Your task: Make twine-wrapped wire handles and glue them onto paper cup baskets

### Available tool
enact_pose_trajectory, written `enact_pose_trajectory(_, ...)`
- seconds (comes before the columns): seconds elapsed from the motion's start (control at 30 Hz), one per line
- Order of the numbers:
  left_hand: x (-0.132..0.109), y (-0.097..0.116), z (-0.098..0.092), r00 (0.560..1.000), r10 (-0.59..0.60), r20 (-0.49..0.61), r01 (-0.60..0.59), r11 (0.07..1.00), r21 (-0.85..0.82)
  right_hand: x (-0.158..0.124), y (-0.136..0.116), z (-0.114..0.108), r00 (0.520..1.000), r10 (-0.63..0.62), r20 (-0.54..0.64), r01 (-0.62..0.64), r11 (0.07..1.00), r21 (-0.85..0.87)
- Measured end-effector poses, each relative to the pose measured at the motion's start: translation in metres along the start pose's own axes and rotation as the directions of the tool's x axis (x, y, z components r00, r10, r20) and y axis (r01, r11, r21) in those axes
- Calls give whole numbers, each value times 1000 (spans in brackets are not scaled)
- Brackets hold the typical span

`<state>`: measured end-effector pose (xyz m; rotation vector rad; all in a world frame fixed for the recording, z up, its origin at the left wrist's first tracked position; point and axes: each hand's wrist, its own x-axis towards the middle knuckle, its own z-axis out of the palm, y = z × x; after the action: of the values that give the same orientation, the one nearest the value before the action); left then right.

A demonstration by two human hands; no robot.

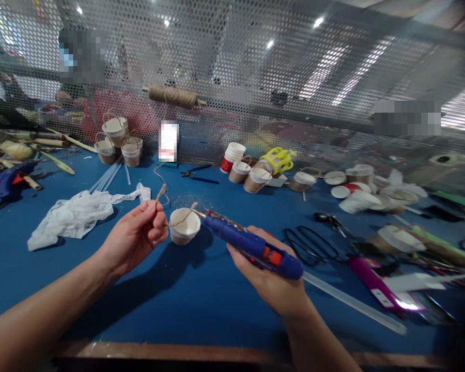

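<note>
My left hand (141,235) is closed, pinching a length of brown twine (161,192) between thumb and fingers. The twine's short end stretches right, over a small paper cup (184,235) wrapped in brown with a pale rim. Its other end runs up toward a twine spool (172,96) on a stick. In my right hand (271,279) is a blue hot glue gun (251,245), its nozzle pointing left at the twine end above the cup's right rim. A long clear glue stick (356,304) sticks out of its back.
White lace (75,217) lies at left, near another glue gun (13,181). Finished-looking wrapped cups (116,132) are stacked behind it. Pliers (199,174), more wrapped cups (258,181), scissors (333,222) and a purple power strip (383,287) stand or lie about. Perforated metal mesh (232,62) rises behind.
</note>
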<state>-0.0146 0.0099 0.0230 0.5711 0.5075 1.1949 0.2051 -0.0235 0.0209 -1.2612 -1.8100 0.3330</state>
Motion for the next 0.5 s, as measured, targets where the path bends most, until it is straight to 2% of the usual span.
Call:
enact_pose_trajectory(0.17, 1, 0, 0, 999, -33, 1, 33, 999, -39, -2, 4, 3, 991, -20, -134, 14, 999, -48)
enact_pose_trajectory(0.5, 1, 2, 0, 995, -100, -1, 99, 991, -95, 0, 0, -1, 999, -34, -6, 34, 999, -12)
